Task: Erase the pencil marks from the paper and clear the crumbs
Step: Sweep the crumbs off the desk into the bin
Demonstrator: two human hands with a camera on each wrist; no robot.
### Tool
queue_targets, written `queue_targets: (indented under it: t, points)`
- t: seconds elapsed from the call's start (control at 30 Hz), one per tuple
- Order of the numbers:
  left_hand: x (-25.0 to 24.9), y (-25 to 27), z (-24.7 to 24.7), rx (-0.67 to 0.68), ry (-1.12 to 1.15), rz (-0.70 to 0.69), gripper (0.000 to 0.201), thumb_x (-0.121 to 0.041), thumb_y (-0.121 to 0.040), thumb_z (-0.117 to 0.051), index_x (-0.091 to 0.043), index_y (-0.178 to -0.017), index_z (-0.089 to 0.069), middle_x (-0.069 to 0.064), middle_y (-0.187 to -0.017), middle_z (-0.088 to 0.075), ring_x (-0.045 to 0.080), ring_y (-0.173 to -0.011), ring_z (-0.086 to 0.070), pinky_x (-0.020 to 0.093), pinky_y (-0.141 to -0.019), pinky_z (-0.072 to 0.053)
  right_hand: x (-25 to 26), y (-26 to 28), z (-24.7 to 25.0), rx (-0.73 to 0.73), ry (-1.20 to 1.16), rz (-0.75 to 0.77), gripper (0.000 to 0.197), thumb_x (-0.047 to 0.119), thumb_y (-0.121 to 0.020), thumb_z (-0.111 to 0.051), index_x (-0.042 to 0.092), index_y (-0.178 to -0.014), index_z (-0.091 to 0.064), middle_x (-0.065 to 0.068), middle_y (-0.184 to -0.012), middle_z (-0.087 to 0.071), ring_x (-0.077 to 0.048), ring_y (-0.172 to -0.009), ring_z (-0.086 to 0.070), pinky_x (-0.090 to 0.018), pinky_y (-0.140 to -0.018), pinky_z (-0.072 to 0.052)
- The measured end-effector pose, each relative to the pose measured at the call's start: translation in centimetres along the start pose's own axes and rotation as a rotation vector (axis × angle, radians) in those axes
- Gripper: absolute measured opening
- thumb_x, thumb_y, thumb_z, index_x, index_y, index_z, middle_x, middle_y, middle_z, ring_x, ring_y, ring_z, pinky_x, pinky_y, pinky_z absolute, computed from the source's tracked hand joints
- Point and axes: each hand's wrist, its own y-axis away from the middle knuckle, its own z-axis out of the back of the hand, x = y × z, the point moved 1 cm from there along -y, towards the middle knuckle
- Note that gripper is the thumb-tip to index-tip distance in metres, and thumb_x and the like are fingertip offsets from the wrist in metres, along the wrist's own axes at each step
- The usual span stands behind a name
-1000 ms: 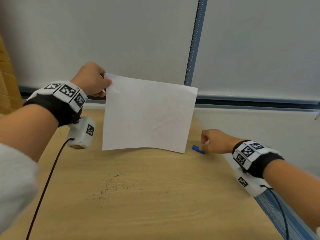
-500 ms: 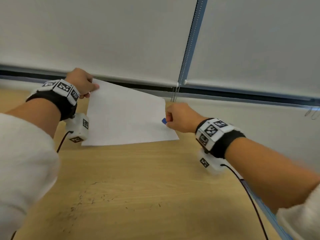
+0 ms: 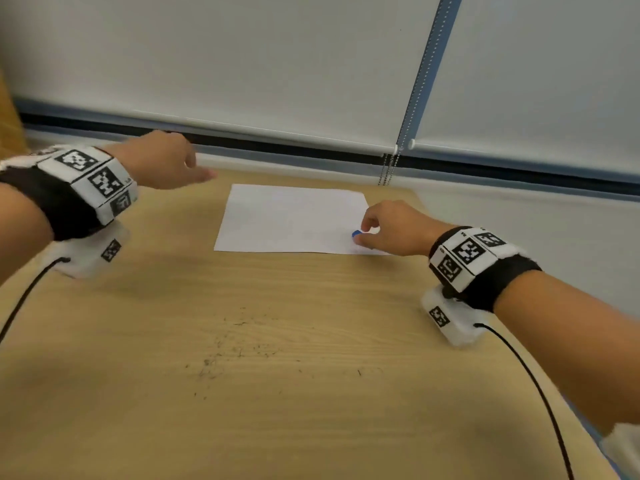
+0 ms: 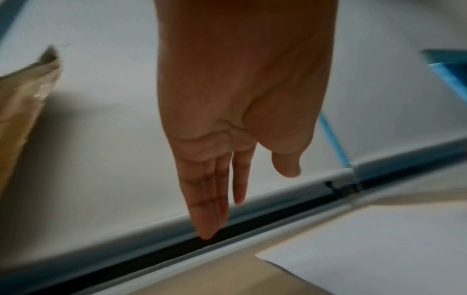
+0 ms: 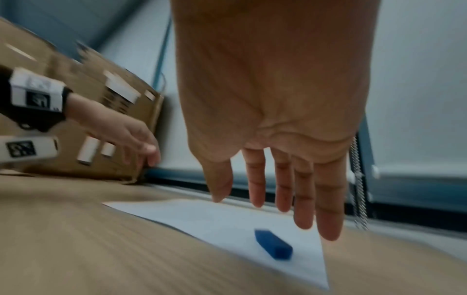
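Still scattered, the crumbs lay on the near table, nearer than both hands.

Left hand hovered with straight fingers, holding nothing, left of the paper; right hand was spread above the released blue eraser, its long axis diagonal near the sheet's right corner.

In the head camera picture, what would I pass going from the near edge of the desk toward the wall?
Dark eraser crumbs on the wooden desk → the white paper with the blue eraser lying on it → the grey sill → the white roller blind.
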Motion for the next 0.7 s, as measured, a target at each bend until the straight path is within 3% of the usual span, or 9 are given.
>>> queue_targets:
  t: [0.1,0.17,0.23,0.3,0.37,0.47,0.6,0.7]
  points:
    - [0.8,6.2,-1.2,0.172,-0.172,-0.068,0.098,-0.083,-0.075,-0.021,-0.009,-0.132,-0.054,0.008,-0.133,-0.056,0.025,-0.115,-0.055,0.038,-0.097,-0.042,0.6,5.7,2.1,-0.056,-0.015,0.063,0.041,0.050,-0.090,-0.053,0.017,-0.113,-0.062,0.001,-0.111,-0.062,-0.013,-0.089,-0.056,-0.026,-0.075,-0.044]
    - [1.3,10.6,-2.8,0.414,-0.206,-0.066,0.122,-0.092,-0.062,-0.001,-0.008,-0.142,-0.041,0.010,-0.146,-0.042,0.026,-0.130,-0.044,0.038,-0.108,-0.035,0.7,10.6,3.0,-0.068,-0.069,0.085,0.045,0.060,-0.084,-0.049,0.026,-0.109,-0.062,0.011,-0.102,-0.064,-0.006,-0.084,-0.059,-0.024,-0.074,-0.047]
    - [1.4,13.7,-4.5,0.598,-0.235,-0.050,0.143,-0.095,-0.047,0.015,-0.003,-0.153,-0.013,0.018,-0.160,-0.012,0.032,-0.147,-0.015,0.043,-0.118,-0.017,0.7,15.8,3.2,-0.107,-0.151,0.093,0.048,0.074,-0.076,-0.040,0.037,-0.100,-0.061,0.021,-0.089,-0.065,0.000,-0.081,-0.062,-0.024,-0.074,-0.052]
    - [0.6,15.3,-5.7,0.661,-0.212,-0.013,0.156,-0.097,-0.028,0.024,0.000,-0.150,0.011,0.019,-0.159,0.015,0.031,-0.148,0.009,0.044,-0.121,-0.004,0.8,20.2,2.6,-0.188,-0.197,0.073,0.049,0.083,-0.075,-0.032,0.045,-0.090,-0.059,0.030,-0.086,-0.065,0.010,-0.083,-0.061,-0.022,-0.070,-0.054]
    - [-1.5,16.0,-6.6,0.661,-0.150,0.029,0.145,-0.096,-0.037,0.021,-0.002,-0.147,0.021,0.017,-0.156,0.026,0.030,-0.146,0.019,0.043,-0.120,0.000,0.8,23.5,1.4,-0.262,-0.260,0.026,0.052,0.089,-0.071,-0.029,0.050,-0.091,-0.057,0.039,-0.087,-0.061,0.014,-0.081,-0.060,-0.018,-0.063,-0.053]
    - [-7.6,16.6,-7.6,0.633,-0.125,-0.058,0.108,-0.080,-0.072,0.006,-0.005,-0.147,0.024,0.016,-0.154,0.032,0.028,-0.145,0.024,0.045,-0.119,0.003,1.3,26.7,-0.7,-0.372,-0.372,-0.004,0.049,0.090,-0.069,-0.030,0.057,-0.094,-0.055,0.038,-0.080,-0.063,0.015,-0.075,-0.062,-0.015,-0.065,-0.051]
    - [-17.0,18.0,-8.4,0.697,-0.080,-0.369,0.096,-0.077,-0.083,0.002,-0.009,-0.148,0.024,0.011,-0.153,0.034,0.024,-0.142,0.028,0.048,-0.118,0.007,3.1,28.5,-2.3,-0.478,-0.515,0.013,0.039,0.079,-0.077,-0.042,0.046,-0.082,-0.063,0.032,-0.073,-0.065,0.015,-0.069,-0.063,-0.002,-0.066,-0.046]
    - [-20.9,19.2,-7.0,0.784,-0.007,-0.583,0.091,-0.073,-0.086,0.002,-0.009,-0.149,0.021,0.008,-0.156,0.029,0.019,-0.144,0.024,0.044,-0.120,0.004,3.5,29.4,-3.8,-0.592,-0.597,0.020,0.029,0.069,-0.077,-0.051,0.043,-0.076,-0.065,0.029,-0.068,-0.066,0.015,-0.067,-0.063,0.005,-0.067,-0.039]
